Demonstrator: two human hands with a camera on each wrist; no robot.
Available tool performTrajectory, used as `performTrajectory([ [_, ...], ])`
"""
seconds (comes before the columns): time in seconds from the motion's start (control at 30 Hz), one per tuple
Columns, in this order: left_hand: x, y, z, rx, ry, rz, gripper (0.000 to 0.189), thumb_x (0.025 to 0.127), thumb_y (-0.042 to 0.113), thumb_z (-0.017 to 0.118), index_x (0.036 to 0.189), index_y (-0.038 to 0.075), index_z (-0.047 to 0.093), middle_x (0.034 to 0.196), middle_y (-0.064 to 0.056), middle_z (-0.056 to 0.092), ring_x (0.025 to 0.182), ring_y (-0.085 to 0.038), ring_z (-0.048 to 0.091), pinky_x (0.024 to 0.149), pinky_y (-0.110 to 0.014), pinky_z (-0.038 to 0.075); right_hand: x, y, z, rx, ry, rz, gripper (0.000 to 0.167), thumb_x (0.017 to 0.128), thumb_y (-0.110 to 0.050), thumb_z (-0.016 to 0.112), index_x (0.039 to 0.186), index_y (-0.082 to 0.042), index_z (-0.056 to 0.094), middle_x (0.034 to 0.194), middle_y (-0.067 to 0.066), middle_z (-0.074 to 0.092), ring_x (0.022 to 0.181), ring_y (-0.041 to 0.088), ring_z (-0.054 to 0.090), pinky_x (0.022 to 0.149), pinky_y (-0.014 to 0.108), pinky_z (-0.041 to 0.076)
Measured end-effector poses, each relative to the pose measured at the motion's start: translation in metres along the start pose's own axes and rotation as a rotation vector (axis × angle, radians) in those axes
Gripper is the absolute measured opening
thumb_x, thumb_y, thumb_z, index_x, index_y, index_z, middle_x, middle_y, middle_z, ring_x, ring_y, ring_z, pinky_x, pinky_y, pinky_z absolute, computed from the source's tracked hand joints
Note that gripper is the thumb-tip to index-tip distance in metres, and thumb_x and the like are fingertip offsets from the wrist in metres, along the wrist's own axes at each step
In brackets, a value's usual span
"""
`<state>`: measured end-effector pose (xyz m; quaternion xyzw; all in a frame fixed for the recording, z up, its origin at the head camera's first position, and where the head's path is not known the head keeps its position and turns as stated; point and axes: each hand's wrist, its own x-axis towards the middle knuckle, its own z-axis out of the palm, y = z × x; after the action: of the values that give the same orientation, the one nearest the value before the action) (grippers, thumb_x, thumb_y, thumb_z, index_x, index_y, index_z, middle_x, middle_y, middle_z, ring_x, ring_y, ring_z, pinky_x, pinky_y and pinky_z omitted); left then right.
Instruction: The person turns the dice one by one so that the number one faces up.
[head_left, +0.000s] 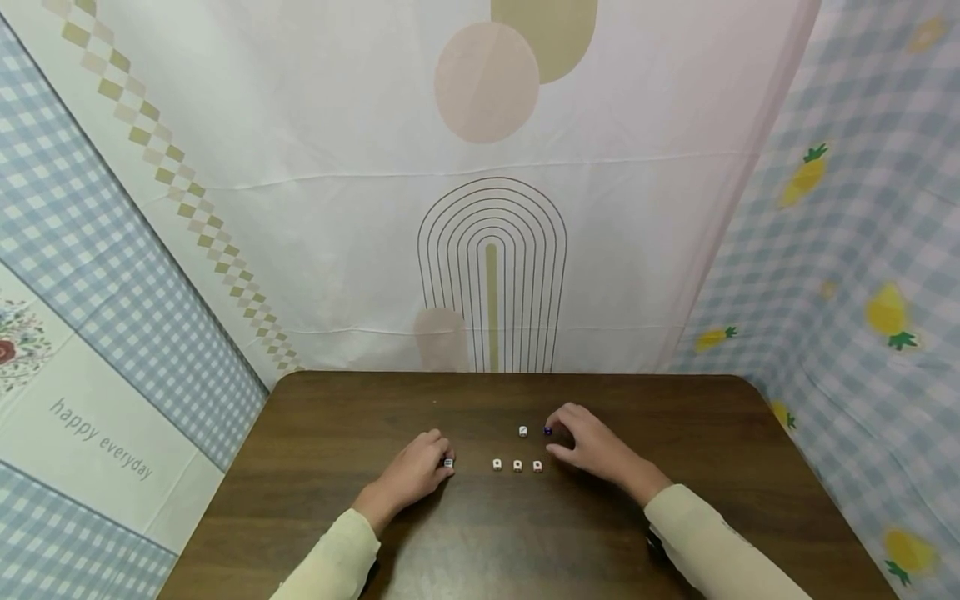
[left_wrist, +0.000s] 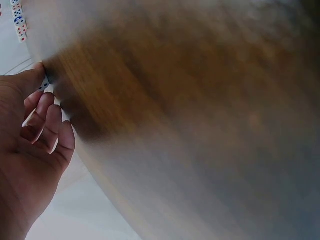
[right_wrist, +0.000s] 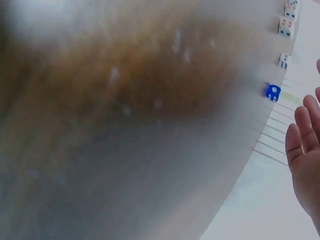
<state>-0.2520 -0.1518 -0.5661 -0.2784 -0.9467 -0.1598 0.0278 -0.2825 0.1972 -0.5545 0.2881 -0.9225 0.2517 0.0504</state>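
Note:
My left hand (head_left: 411,472) rests low over the wooden table and pinches a white die (head_left: 448,462) between thumb and index finger. The left wrist view shows that die (left_wrist: 44,85) partly hidden by the thumb. My right hand (head_left: 592,442) has its thumb and fingers spread apart, with a blue die (head_left: 547,431) right by the index fingertip. In the right wrist view the blue die (right_wrist: 273,92) lies free of the visible fingers (right_wrist: 294,142). A white die (head_left: 522,431) sits just left of the blue one.
Nearer me, three white dice stand in a spaced row: a left one (head_left: 497,464), a middle one (head_left: 517,466) and a right one (head_left: 537,467). The brown table (head_left: 480,533) ends at a hanging patterned cloth (head_left: 345,250) behind.

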Motion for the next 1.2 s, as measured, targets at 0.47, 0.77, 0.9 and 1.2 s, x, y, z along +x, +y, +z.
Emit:
performTrajectory([
  [0.47,0.0,-0.001,0.002,-0.007,-0.009,-0.011,0.018,0.093,0.022,0.078,0.089,0.02,0.061,0.09,0.009,0.049,0.084,-0.011,0.049,0.075,-0.03,0.046,0.013,0.013,0.01,-0.022,-0.004,0.061,0.028,0.089,-0.017,0.082,0.111,-0.016,0.066,0.116,0.0,0.061,0.108,0.018,0.057,0.094,0.043,0.051],
  [0.77,0.0,-0.001,0.002,0.0,-0.005,-0.006,0.018,0.093,0.021,0.079,0.089,0.02,0.061,0.09,0.009,0.05,0.084,-0.011,0.05,0.076,-0.03,0.047,0.022,0.022,0.017,-0.025,-0.04,0.081,0.021,0.092,-0.016,0.078,0.11,-0.015,0.067,0.114,0.001,0.064,0.109,0.02,0.059,0.096,0.043,0.051],
  [0.9,0.001,-0.002,0.003,0.003,0.008,0.005,0.019,0.091,0.021,0.08,0.088,0.019,0.061,0.09,0.008,0.051,0.084,-0.012,0.051,0.076,-0.031,0.048,0.025,0.023,0.018,-0.031,-0.051,0.087,0.018,0.092,-0.015,0.078,0.107,-0.015,0.067,0.111,0.001,0.064,0.106,0.02,0.059,0.094,0.044,0.051],
  [1.2,0.001,-0.001,0.002,-0.004,-0.004,-0.006,0.018,0.092,0.021,0.079,0.089,0.019,0.062,0.09,0.008,0.05,0.084,-0.012,0.05,0.076,-0.031,0.047,0.026,0.022,0.02,-0.025,-0.081,0.102,0.014,0.093,-0.014,0.077,0.104,-0.016,0.067,0.103,-0.003,0.061,0.096,0.014,0.055,0.087,0.04,0.05],
])
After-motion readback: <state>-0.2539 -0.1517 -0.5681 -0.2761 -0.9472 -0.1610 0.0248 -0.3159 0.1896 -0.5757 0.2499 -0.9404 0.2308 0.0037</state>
